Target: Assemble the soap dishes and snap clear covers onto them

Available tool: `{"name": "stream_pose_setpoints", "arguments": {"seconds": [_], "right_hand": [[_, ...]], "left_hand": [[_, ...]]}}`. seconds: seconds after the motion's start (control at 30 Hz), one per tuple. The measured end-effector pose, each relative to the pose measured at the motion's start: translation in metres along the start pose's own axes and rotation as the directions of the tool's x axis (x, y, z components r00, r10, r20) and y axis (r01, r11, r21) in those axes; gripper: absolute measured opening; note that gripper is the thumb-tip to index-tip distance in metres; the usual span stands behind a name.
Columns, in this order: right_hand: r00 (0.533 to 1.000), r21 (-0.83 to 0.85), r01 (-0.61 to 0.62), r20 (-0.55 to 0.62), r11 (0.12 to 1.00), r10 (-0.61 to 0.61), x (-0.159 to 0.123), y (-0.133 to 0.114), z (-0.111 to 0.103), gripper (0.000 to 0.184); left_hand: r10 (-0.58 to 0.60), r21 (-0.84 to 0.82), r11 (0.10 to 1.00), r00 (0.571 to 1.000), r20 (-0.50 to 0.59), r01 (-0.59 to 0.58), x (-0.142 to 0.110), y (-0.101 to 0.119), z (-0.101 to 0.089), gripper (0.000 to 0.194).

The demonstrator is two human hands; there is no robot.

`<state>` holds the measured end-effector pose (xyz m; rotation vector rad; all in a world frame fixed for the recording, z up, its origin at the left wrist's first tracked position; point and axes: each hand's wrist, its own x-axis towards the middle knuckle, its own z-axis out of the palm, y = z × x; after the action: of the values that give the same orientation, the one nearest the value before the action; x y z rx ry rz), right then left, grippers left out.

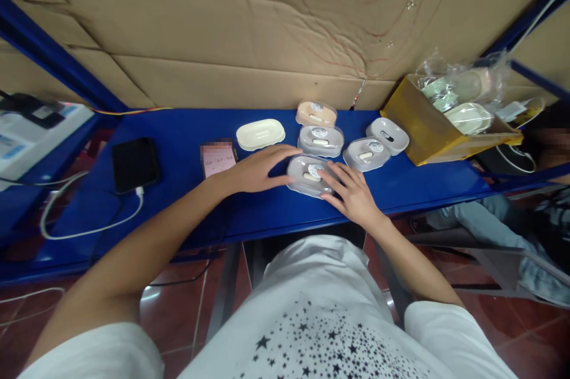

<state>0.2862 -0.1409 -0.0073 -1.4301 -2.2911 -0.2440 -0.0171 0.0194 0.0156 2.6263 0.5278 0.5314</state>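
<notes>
A clear plastic case point(307, 176) with a small white piece inside lies on the blue table point(187, 135). My left hand point(258, 170) rests flat against its left side, fingers stretched out along its top edge. My right hand point(351, 192) lies on its right side, fingers spread over the lid. Behind it sit a similar clear case point(320, 140), a peach-coloured case point(316, 113), two grey-white cases point(366, 153) point(388, 134) and a cream oval case point(260, 133).
A yellow box point(423, 123) holds more cases in a plastic bag at the right. A black phone point(134, 163) with a white cable and a pink phone point(218, 159) lie to the left. Cardboard point(249, 28) lines the back. Another person point(512, 218) sits at the right.
</notes>
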Motion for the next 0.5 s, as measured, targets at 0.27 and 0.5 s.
{"name": "stream_pose_setpoints", "arguments": {"seconds": [0.27, 0.5], "right_hand": [[0.987, -0.081, -0.142, -0.083, 0.987, 0.135, 0.033, 0.016, 0.0, 0.04], [0.999, 0.106, 0.017, 0.027, 0.994, -0.02, 0.041, 0.02, -0.014, 0.047]], "left_hand": [[-0.447, 0.483, 0.736, 0.876, -0.179, 0.474, -0.003, -0.043, -0.018, 0.053], [-0.466, 0.516, 0.713, 0.871, -0.157, 0.475, -0.004, -0.043, -0.019, 0.044]]}}
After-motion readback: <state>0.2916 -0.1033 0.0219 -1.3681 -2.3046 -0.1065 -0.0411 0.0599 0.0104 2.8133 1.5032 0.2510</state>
